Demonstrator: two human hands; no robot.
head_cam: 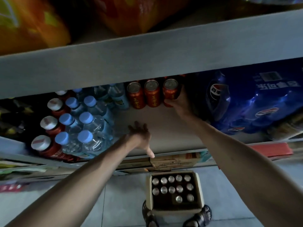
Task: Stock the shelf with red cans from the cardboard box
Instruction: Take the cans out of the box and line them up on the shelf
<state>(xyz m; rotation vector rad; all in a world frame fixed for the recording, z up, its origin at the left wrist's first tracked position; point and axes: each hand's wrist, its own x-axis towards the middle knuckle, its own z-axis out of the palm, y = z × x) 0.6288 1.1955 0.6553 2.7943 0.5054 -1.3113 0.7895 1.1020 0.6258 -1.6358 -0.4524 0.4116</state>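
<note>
3 red cans (151, 94) stand in a row deep on the shelf (164, 128). The right hand (177, 102) grasps the rightmost, likely squaring it up. The left hand (141, 136), splayed and empty, rests nearer the shelf's front. Below the shelf, the box (199, 190) holds more.

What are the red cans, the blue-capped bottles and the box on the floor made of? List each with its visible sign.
Red cans: likely metal, going by the shiny silver tops; printed red sides.
Blue-capped bottles: clear plastic, see-through and glossy, with matte blue caps.
Cardboard box: dull tan flaps and walls, apparently unprinted.
Right hand grips the rightmost can; left hand is spread open.
</note>
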